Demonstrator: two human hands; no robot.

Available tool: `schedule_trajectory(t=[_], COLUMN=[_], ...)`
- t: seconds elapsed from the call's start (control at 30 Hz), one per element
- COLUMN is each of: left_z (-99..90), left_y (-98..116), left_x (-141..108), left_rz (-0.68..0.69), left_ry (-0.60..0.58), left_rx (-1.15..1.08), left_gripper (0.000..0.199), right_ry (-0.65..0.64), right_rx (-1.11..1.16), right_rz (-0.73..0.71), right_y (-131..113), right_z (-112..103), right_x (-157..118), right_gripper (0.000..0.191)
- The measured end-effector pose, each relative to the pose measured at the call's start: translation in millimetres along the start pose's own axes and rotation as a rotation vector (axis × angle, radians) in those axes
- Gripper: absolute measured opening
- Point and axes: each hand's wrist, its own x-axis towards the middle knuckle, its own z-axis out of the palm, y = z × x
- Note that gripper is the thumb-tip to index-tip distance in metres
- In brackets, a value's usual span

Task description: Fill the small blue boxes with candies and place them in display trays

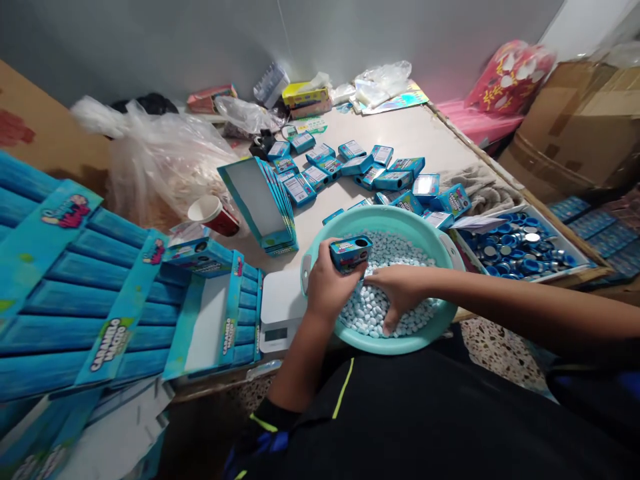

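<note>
A small blue box (351, 252) with a round dark hole in its top is gripped by my left hand (330, 283), above the left part of a turquoise basin (385, 345). Pale blue-white candies (363, 313) fill the basin's bottom. My right hand (400, 293) lies among them just right of the box, thumb apart from the other fingers; its fingertips are partly hidden by candies and the hand itself. A white scale (283, 310) with a small display stands left of the basin, partly behind my left forearm.
Many blue boxes (355, 165) lie behind the basin. Blue caps (523, 247) fill a tray at right. Folded display cartons (270, 207), a paper cup (213, 215) and stacked display trays (120, 293) are at left. Plastic bags (383, 83) lie at the back; cardboard boxes (575, 120) stand right.
</note>
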Motion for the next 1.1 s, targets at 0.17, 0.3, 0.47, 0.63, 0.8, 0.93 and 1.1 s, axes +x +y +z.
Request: schedule_trajectory(t=[0.17, 0.3, 0.47, 0.63, 0.8, 0.93, 1.1], left_z=[0.0, 0.3, -0.5, 0.6, 1.9, 1.6, 1.1], left_y=[0, -4, -6, -9, -15, -16, -17], left_x=[4, 6, 6, 6, 7, 8, 7], left_rz=[-0.045, -0.081, -0.054, -0.035, -0.030, -0.034, 0.020], left_ry=[-0.023, -0.041, -0.033, -0.016, -0.085, -0.135, -0.183], left_rx=[0.010, -0.014, -0.049, -0.058, -0.046, -0.038, -0.095], left_gripper=[0.056, 0.055, 0.054, 0.056, 0.052, 0.049, 0.047], right_ry=[0.020, 0.049, 0.089, 0.119, 0.219, 0.378, 0.701], right_rx=[0.068, 0.209, 0.432, 1.008, 1.343, 1.401, 1.488], right_rz=[0.048, 0.088, 0.158, 0.123, 0.112, 0.122, -0.018], right_y=[-4, -8, -7, -2, -10, -23, -33], right_z=[3, 8, 8, 5, -3, -18, -37], right_x=[6, 11, 13, 5, -5, -7, -1], right_gripper=[0.103, 0.087, 0.051, 0.039, 0.044, 0.048, 0.044])
